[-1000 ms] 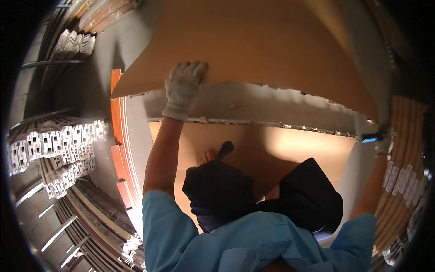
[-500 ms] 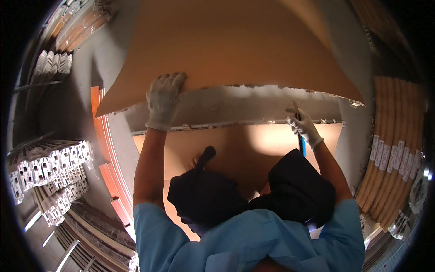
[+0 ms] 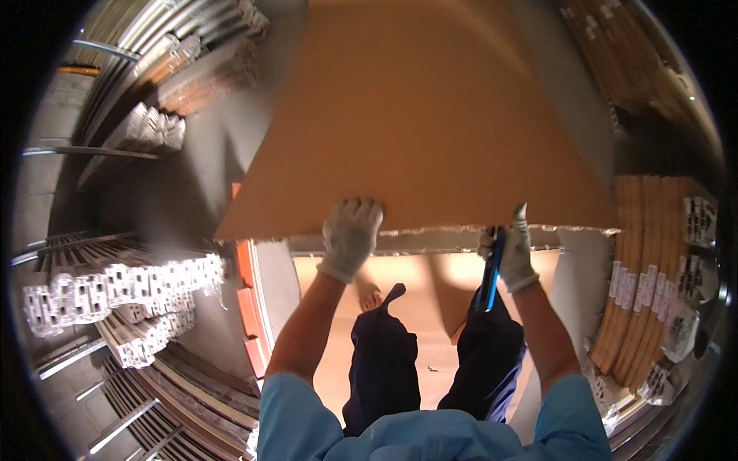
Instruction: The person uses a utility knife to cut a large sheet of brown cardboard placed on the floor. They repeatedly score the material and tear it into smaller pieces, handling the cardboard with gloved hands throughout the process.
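Pretty sure this is a storeroom or warehouse for long profile stock, could double as a workshop.
Left side's got metal rack arms [image 3: 73, 359] and loads of long pieces, including a stack of white profiles [image 3: 131, 288] with hollow ends, plus a bundle with zigzag ends [image 3: 157, 128] further up. On the right, long brown lengths [image 3: 653, 215] lie side by side with white labels [image 3: 644, 293], and there's plain grey floor [image 3: 580, 300] between.

Plain tan sheet [image 3: 430, 138], blue-and-black tool [image 3: 490, 273].
We see left hand [image 3: 350, 237] and right hand [image 3: 518, 257] gloved in off-white, a light-blue shirt [image 3: 430, 438], navy trousers [image 3: 384, 365], orange-red strips [image 3: 250, 316] left of centre, white-and-dark patterned profile ends [image 3: 115, 292] farther left, tan bundles [image 3: 649, 219] with white labels [image 3: 641, 286] at right.
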Action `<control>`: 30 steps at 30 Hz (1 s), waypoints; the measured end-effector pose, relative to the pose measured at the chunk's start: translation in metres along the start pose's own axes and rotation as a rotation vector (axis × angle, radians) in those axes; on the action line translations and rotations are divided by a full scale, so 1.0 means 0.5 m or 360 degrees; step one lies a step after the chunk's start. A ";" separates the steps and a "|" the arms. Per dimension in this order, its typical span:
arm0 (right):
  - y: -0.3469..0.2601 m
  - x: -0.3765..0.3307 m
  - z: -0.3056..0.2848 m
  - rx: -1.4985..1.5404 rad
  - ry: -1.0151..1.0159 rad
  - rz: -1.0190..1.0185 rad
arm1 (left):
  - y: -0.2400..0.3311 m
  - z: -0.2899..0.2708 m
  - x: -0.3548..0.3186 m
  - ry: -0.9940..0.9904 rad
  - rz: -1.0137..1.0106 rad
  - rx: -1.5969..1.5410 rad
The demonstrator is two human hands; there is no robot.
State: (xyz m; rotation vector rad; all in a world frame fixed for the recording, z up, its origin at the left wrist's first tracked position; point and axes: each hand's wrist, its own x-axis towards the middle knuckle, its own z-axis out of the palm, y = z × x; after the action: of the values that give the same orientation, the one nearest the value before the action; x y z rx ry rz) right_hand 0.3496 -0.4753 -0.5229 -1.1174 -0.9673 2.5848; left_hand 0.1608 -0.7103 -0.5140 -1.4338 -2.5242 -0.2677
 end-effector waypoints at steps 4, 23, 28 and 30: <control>-0.078 -0.148 0.108 0.0149 0.0153 0.0069 | 0.037 -0.180 0.006 -0.0150 0.0008 -0.0157; -0.158 -1.007 0.252 0.0013 -0.0093 0.0024 | 0.593 -0.880 -0.301 0.0354 -0.1706 -0.3672; -0.147 -1.186 0.174 -0.0311 -0.0372 0.0087 | 0.652 -0.936 -0.393 0.0302 -0.1720 -0.3119; -0.113 -1.273 0.102 -0.0502 -0.0240 0.0223 | 0.673 -0.948 -0.462 0.0208 -0.1701 -0.3174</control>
State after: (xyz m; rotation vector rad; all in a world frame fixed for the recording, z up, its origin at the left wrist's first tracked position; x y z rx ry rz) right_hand 0.7580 -0.7015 -0.0835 -1.1064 -1.4199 2.7263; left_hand 0.6154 -0.8561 -0.1095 0.3049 -2.0091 -3.2418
